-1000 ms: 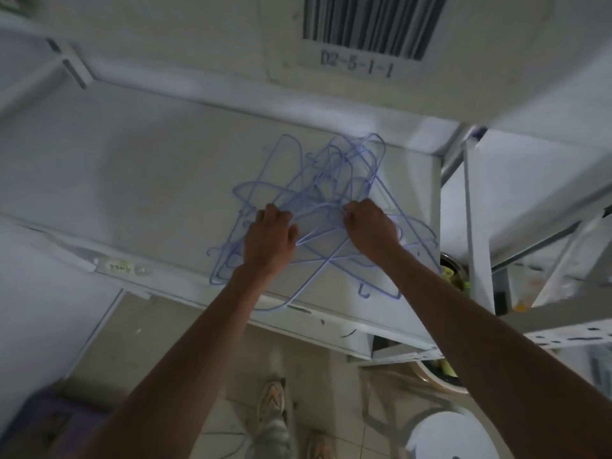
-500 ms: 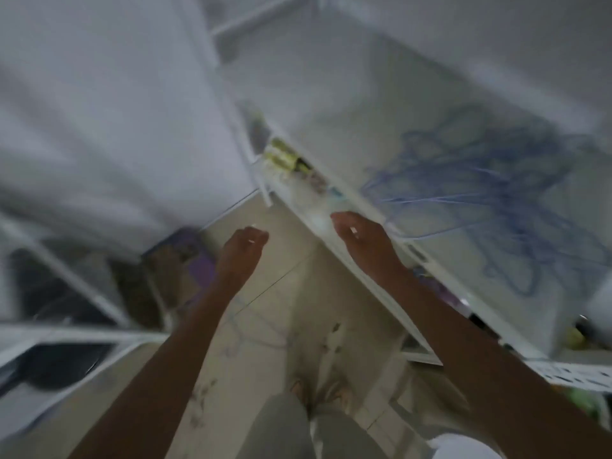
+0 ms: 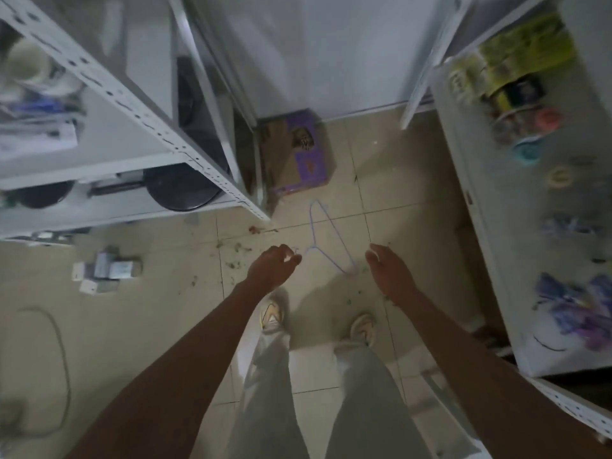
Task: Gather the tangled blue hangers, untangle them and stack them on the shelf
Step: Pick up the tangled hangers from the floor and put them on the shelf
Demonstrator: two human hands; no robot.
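White perforated-metal shelving (image 3: 185,150) fills the upper left of the frame, dark round pans beneath it. Small boxes (image 3: 102,273) litter the glossy tiled floor (image 3: 159,326) at left. The left hand (image 3: 273,268) hangs with loosely curled fingers, holding nothing. A thin blue wire hanger (image 3: 326,240) lies flat on open tile at centre, below a purple carton (image 3: 299,154). The right hand (image 3: 389,271) hangs relaxed, empty. A cluttered white shelf (image 3: 480,226) edges the right.

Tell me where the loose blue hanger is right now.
In the head view, the blue hanger lies flat on the tiled floor ahead of the shoes, between the left hand and right hand, below the purple box.
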